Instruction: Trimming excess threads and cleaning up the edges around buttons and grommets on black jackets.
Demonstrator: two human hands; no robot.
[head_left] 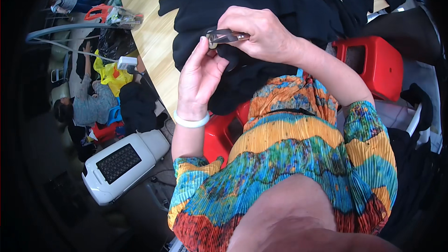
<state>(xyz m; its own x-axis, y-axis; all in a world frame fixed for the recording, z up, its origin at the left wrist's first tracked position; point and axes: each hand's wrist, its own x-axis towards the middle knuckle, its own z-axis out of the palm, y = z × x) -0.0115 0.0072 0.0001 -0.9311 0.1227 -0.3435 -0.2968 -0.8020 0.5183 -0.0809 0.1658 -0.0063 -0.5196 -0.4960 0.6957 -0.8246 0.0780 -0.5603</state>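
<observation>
My right hand [259, 32] grips a small pair of dark thread snips [226, 36], whose tips point left. Just under the tips is a small pale round piece that looks like a button [213, 44], pinched between the thumb and fingers of my left hand [201, 72]. Whether the blades touch it I cannot tell. Black cloth [205, 7], a garment with a few shiny round buttons toward the far right, spreads beneath and beyond both hands. A pale bangle [191, 120] circles my left wrist.
The garment lies over a light wooden table [151, 42]. Red plastic stools [385, 67] stand at my right and below my left arm. On the left are a white machine [119, 165], a yellow bag [112, 77] and a seated person [93, 102]. Another person stands farther off.
</observation>
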